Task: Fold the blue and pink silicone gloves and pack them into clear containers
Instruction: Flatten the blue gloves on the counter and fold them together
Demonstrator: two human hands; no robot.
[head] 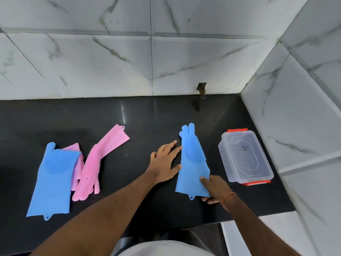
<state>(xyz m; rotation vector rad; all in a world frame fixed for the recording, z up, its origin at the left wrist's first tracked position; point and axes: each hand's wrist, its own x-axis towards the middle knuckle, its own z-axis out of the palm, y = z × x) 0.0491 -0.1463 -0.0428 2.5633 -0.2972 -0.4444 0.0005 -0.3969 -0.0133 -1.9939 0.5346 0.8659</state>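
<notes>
On a black counter [129, 115], the left hand [163, 163] lies flat, fingers spread, touching a blue glove [191, 163]. The right hand [215, 189] pinches its cuff. A clear container [245, 156] sits just right, near the wall; the spare gloves [55, 174] lie far left, with open counter between.

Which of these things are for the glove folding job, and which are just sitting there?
For the job:
blue glove under the hands
second blue glove
two pink gloves
clear container with red clips

Just there:
black countertop
marble wall tiles
brown bit at the wall gap
</notes>
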